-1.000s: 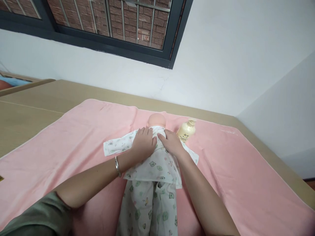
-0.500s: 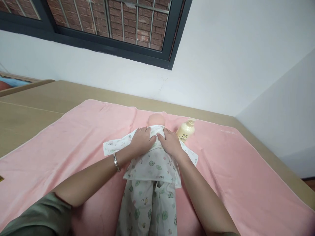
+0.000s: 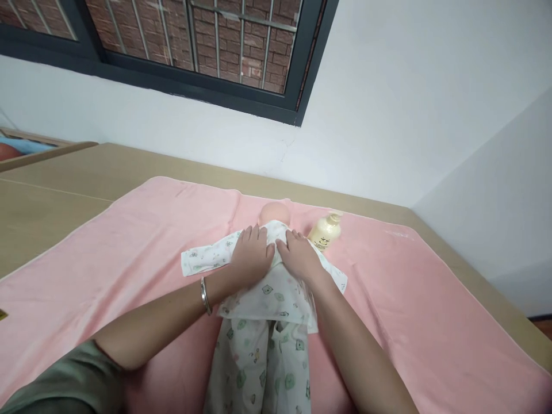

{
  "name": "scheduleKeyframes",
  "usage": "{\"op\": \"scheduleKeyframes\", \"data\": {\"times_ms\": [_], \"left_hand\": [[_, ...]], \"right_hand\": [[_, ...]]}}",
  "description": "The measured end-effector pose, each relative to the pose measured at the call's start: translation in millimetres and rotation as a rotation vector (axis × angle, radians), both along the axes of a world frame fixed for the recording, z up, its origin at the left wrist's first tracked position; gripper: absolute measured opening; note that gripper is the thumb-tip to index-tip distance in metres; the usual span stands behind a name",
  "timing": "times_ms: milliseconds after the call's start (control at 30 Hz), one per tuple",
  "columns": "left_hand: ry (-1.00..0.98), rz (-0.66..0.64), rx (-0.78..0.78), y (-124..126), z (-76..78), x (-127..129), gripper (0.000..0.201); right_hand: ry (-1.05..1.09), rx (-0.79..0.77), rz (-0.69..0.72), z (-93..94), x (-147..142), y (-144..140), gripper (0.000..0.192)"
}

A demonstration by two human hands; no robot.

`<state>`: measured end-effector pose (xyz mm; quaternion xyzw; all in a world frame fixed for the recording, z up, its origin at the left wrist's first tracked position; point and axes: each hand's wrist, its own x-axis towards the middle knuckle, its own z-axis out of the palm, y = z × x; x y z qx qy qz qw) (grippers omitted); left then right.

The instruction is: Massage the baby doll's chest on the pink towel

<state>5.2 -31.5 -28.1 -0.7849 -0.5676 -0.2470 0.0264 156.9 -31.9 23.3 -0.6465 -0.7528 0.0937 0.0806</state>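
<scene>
One doll (image 3: 273,214), laid on its back on one pink towel (image 3: 129,241), dressed in one printed shirt (image 3: 276,290) and one pair of printed trousers (image 3: 259,368). Two hands are pressed flat on the shirt's chest, fingers extended, nothing grasped: left hand (image 3: 252,253), right hand (image 3: 299,257), thumbs nearly touching. One bangle (image 3: 205,295) is worn at the left wrist. One cream pump bottle (image 3: 325,231) lies just beside the doll's head. One window (image 3: 194,52) is set above.
</scene>
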Motion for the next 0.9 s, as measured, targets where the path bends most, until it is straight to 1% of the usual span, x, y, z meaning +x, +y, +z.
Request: {"op": "scheduleKeyframes", "data": {"times_ms": [67,167,333,433,500,633,700,767,833,900], "left_hand": [[0.028,-0.012,0.062,-9,-3.2,4,0.05],[0.034,-0.031,0.047,-8,-2.3,4,0.049],[-0.081,-0.043,-0.134,16,9.6,-9,0.031],[-0.094,-0.015,-0.145,18,12.6,-9,0.03],[-0.055,0.011,-0.09,11,10.1,-5,0.034],[0.016,0.006,0.052,-7,-0.6,6,0.05],[0.004,-0.001,0.07,-9,-3.4,7,0.052],[-0.032,-0.005,0.025,-4,-1.9,5,0.047],[-0.081,-0.013,-0.072,6,3.7,-1,0.039],[-0.132,-0.022,-0.186,16,10.8,-8,0.031]], "right_hand": [[0.084,-0.014,-0.008,-3.9,10,12,0.054],[0.106,-0.004,0.002,-6.9,12,15,0.052],[-0.152,0.113,-0.059,-1.6,-16,-12,0.042],[-0.202,0.121,-0.072,2.3,-24,-16,0.04],[-0.141,0.091,-0.06,3.0,-17,-8,0.04],[0.085,-0.025,-0.038,0.0,7,12,0.044],[0.122,-0.037,-0.036,-2.0,12,17,0.048],[0.076,0.007,-0.043,-2.9,9,15,0.049],[-0.009,0.05,-0.047,-2.1,2,7,0.05],[-0.091,0.061,-0.044,0.3,-8,-4,0.049]]}}
